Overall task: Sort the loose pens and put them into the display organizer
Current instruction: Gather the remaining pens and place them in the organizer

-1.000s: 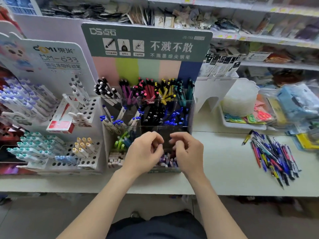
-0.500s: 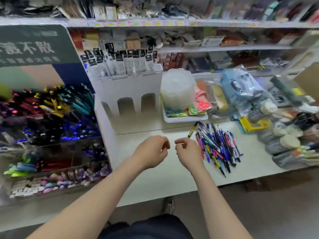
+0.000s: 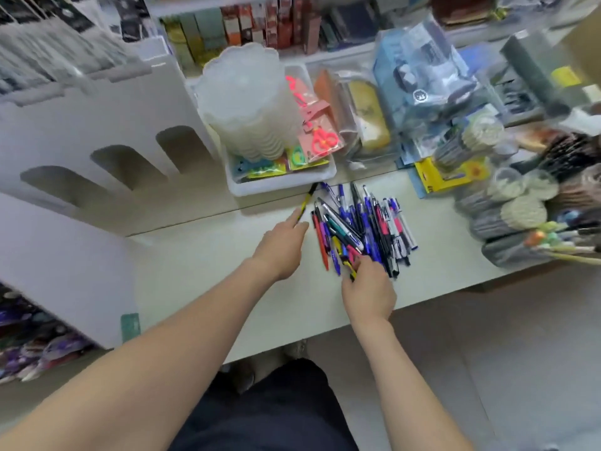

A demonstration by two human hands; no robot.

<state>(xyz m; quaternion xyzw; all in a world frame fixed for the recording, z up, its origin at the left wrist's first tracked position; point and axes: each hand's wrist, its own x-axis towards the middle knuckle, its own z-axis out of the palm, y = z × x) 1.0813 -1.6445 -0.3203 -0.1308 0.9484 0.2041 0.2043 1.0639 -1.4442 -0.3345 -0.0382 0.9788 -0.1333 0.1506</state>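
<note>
A pale shop counter (image 3: 201, 278) runs below crowded shelves. The pens (image 3: 361, 222) lie in a loose pile right of centre, just in front of a white tray (image 3: 283, 187). The left hand (image 3: 281, 247) reaches out with straight fingers to the near end of a yellow-black pen (image 3: 306, 201) at the pile's left edge. The right hand (image 3: 369, 289) has its fingers curled down onto the pile's near ends; whether it pinches one cannot be told. Its wrist lies over the counter's front edge. Bare counter spreads left to the organizer (image 3: 74, 275); bundles (image 3: 507, 219) crowd the right
</note>
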